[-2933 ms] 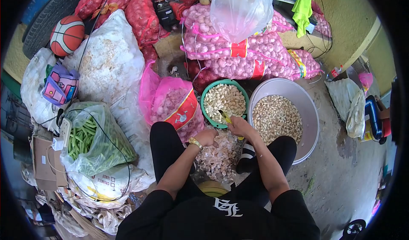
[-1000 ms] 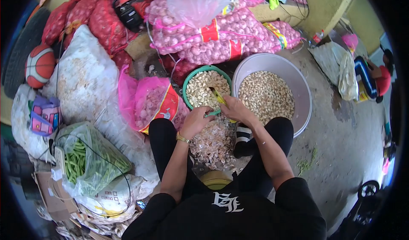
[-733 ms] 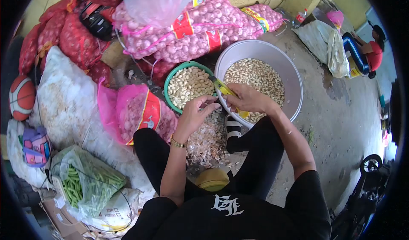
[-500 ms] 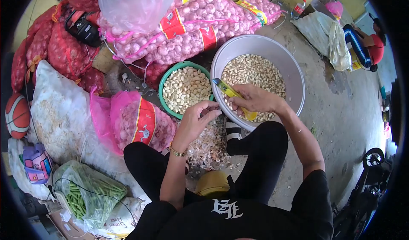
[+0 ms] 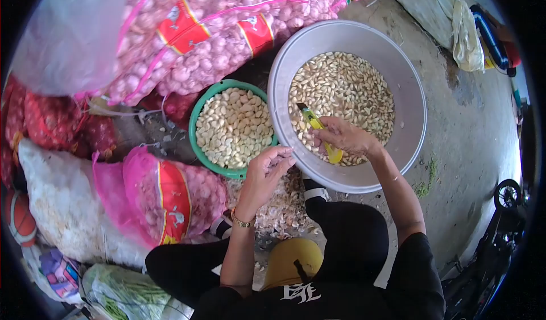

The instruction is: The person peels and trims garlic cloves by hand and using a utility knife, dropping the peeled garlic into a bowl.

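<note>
My right hand (image 5: 348, 136) is closed around a yellow utility knife (image 5: 314, 120), its blade end pointing up and left. Both are over the large grey basin (image 5: 414, 132), in front of many garlic cloves (image 5: 347, 87) with their skins on. My left hand (image 5: 263, 179) is beside the basin's left rim, just below the green basket (image 5: 196, 144). Its thumb and fingertips are drawn together; whether a clove is between them I cannot make out. Pale peeled cloves (image 5: 233, 127) fill the green basket. Loose garlic skins (image 5: 281, 206) lie on the floor below my left hand.
Pink net sacks of garlic (image 5: 227, 47) are stacked at the back. A smaller opened garlic sack (image 5: 199, 203) and a white sack (image 5: 68, 206) are on the left. A yellow stool (image 5: 293, 260) is between my legs. A motorcycle (image 5: 495, 240) stands at far right.
My right hand and the utility knife have moved from the basin's left rim inward over the cloves. My left hand stays near the rim. The view has shifted, and basin and basket appear larger.
</note>
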The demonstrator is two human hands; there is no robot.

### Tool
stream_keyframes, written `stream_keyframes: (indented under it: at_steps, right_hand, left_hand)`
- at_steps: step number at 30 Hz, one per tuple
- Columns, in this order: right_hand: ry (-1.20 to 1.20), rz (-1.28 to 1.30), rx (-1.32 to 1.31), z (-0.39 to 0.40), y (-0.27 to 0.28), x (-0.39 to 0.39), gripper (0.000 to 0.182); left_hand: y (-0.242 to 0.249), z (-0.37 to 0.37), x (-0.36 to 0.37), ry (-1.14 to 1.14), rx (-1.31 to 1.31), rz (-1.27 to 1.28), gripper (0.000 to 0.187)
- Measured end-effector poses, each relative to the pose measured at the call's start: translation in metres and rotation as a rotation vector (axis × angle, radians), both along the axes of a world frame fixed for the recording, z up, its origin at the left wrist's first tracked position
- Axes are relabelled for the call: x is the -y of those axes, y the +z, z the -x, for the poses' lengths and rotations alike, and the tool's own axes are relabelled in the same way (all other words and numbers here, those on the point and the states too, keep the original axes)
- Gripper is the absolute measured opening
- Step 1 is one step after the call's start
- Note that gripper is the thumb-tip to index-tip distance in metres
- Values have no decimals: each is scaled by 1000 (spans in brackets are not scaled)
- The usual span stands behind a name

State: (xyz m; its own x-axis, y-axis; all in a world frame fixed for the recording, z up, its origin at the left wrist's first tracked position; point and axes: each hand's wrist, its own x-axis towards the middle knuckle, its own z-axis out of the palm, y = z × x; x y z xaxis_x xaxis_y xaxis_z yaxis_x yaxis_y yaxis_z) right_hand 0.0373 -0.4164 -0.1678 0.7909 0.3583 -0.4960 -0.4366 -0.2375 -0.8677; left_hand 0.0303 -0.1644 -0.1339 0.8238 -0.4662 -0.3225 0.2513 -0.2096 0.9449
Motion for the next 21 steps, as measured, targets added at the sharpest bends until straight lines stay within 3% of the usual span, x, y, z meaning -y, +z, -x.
stream_keyframes:
  at_steps: [5,9,11,13,17,21]
  right_hand:
    - [-203,190,-30,-10,-71,33,29]
    - [-408,555,105,-21,-158,72,36]
    - [-468,676,171,-37,-174,89,38]
    - [-684,833,107,-52,-183,102,43]
    - [-738,959,224,-75,-227,123,41]
    - [-601,1008,216,-93,-226,114,36]
  left_hand:
    - [-56,-24,39,-33,3,-20,27]
    - [-96,-41,65,-103,170,-111,26]
    - [-114,-49,75,-117,485,-218,28]
    - [-129,-50,79,-143,578,-246,30]
    - [-145,-43,86,-89,697,-379,25]
    - [-142,-44,93,-138,695,-527,24]
